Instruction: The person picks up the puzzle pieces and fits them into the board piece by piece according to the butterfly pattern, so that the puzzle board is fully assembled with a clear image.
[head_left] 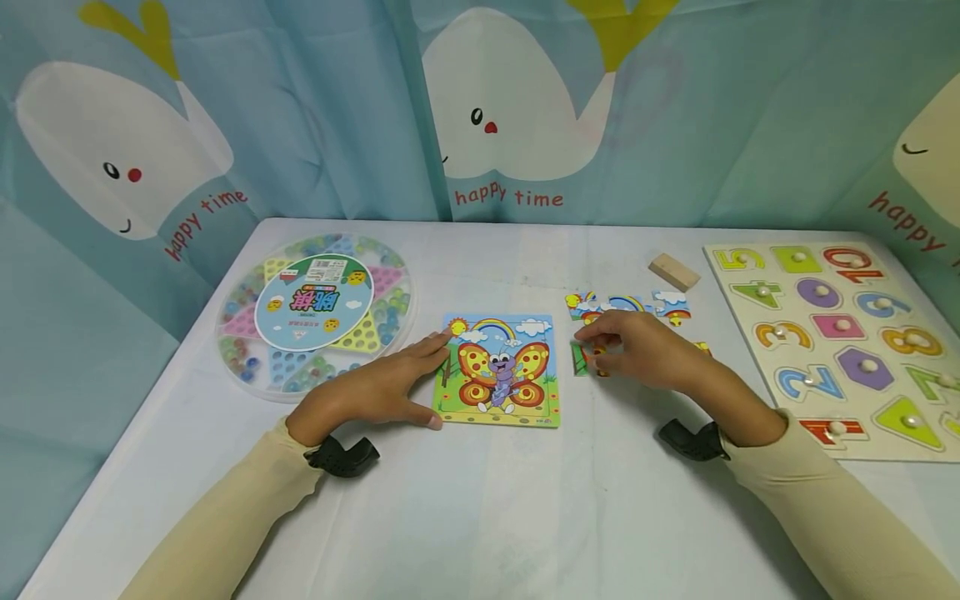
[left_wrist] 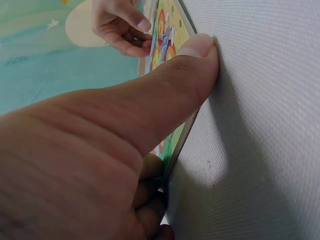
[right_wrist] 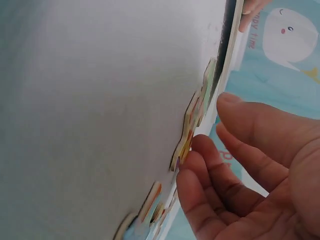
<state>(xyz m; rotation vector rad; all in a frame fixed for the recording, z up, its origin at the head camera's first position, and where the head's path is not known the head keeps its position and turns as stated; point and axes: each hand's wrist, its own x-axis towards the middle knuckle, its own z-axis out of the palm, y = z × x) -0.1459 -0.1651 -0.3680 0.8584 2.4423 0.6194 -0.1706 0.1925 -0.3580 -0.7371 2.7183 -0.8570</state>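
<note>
A square butterfly jigsaw puzzle [head_left: 498,371] lies flat on the table, its picture filled in. My left hand [head_left: 390,383] rests along its left side, the thumb against the edge near the lower left corner and the fingers near the upper one. Over several loose puzzle pieces, right of the board, is my right hand [head_left: 637,346]. Its fingers bend loosely. In the right wrist view the thumb stands apart from the fingers, and the fingertips are beside a row of pieces [right_wrist: 187,125]; no piece appears pinched. A green piece [head_left: 580,360] shows below the fingertips; the hand hides others.
At the left lies a round Chinese checkers set [head_left: 315,304] with coloured marbles. A wooden block [head_left: 674,272] sits behind the loose pieces. The number and shape peg board [head_left: 813,358] covers the table's right side. A whale-print curtain [head_left: 352,108] hangs at the back.
</note>
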